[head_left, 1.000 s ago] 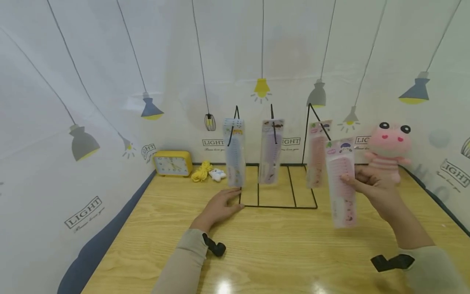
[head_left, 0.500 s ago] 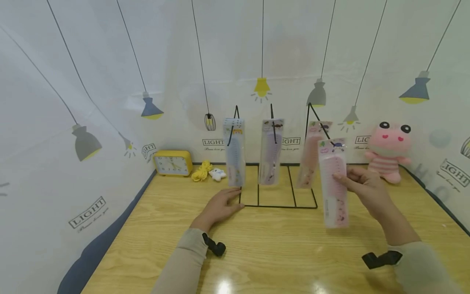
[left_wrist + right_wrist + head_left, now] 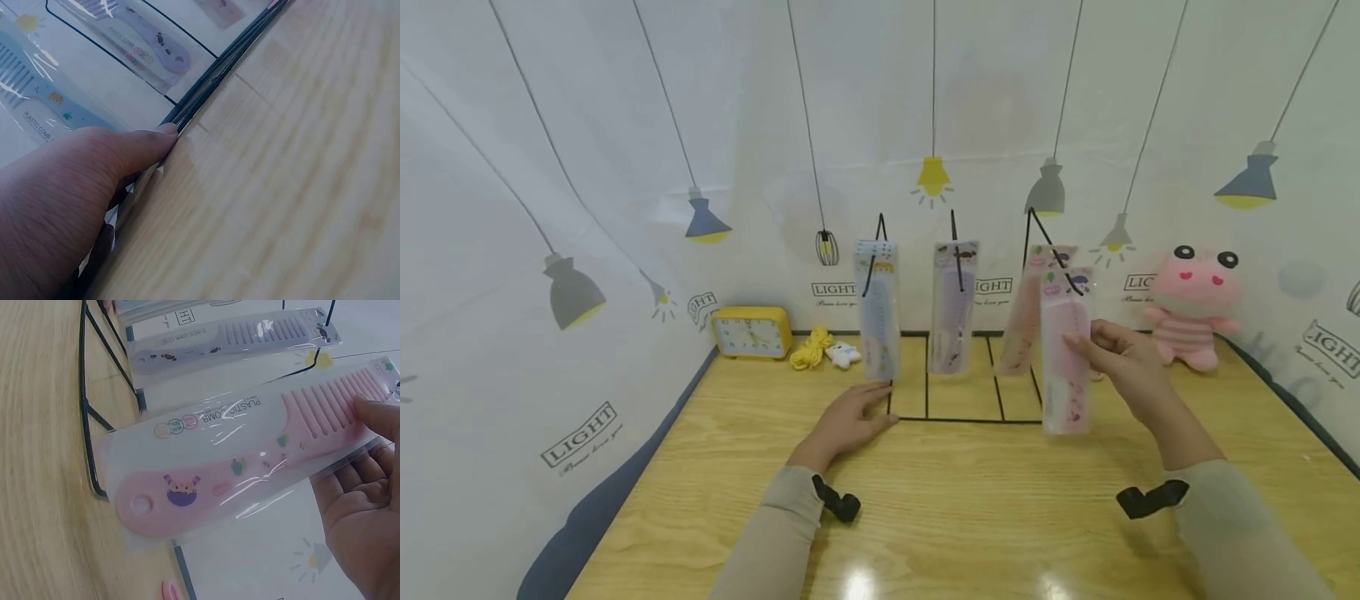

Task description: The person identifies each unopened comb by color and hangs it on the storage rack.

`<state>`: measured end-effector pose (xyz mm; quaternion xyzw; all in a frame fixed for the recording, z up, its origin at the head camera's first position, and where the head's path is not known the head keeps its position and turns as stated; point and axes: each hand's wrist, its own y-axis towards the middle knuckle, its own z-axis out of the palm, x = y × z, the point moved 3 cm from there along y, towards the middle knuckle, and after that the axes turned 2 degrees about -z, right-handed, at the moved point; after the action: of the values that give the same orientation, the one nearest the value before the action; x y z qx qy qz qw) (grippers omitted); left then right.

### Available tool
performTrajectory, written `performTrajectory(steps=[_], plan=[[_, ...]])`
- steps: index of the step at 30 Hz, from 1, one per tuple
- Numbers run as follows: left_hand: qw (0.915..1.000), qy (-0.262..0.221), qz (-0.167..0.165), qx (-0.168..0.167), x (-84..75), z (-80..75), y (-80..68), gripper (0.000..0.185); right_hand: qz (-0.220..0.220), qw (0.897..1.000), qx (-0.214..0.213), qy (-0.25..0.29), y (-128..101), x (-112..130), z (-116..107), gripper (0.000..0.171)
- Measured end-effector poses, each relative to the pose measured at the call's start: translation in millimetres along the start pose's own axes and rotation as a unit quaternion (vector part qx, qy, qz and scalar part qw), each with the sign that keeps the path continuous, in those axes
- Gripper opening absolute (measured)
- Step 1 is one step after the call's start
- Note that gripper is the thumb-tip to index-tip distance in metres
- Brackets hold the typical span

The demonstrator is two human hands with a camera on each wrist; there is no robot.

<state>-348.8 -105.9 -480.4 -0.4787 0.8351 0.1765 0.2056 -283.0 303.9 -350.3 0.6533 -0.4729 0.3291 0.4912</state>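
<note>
Nearest the viewer, two sleeved forearms reach over the wooden tabletop. The left hand, at 11 o'clock from the viewer, lies flat with fingers extended and relaxed, its fingertips touching the front left corner of the black wire rack; it holds nothing. The right hand, at 1 o'clock, pinches the packaged pink comb between thumb and fingers at the toothed upper half; in the right wrist view the thumb overlies the teeth and the palm sits behind the wrapper. The comb hangs upright, handle down, its top level with the rack's right-hand hook, just in front of another pink packaged comb hanging there; whether its top is on the hook cannot be told. Farther back, a lilac comb hangs at 12 o'clock and a blue comb to its left. Against the curtain stand a yellow clock at 10 o'clock and a pink plush toy at 2 o'clock.
</note>
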Motion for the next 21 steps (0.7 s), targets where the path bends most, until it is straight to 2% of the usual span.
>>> performTrajectory(steps=[6, 11, 17, 21], plan=[[1.0000, -0.002, -0.002, -0.005, 0.4, -0.4, -0.4, 0.066, 0.019, 1.000, 0.000, 0.021, 18.4, -6.3, 3.9, 0.035], [1.0000, -0.003, -0.004, -0.007, 2.6, 1.2, 1.0, 0.066, 0.041, 0.999, -0.009, 0.016, 29.6, -9.9, 6.0, 0.045], [1.0000, -0.003, -0.004, -0.004, 1.7, 0.7, 0.9, 0.066, 0.044, 0.999, -0.022, 0.003, 40.1, -11.8, 4.6, 0.045], [1.0000, -0.004, -0.002, -0.002, 1.1, 1.1, 0.4, 0.065, 0.036, 0.999, -0.020, 0.021, 45.7, -14.0, 4.8, 0.038]])
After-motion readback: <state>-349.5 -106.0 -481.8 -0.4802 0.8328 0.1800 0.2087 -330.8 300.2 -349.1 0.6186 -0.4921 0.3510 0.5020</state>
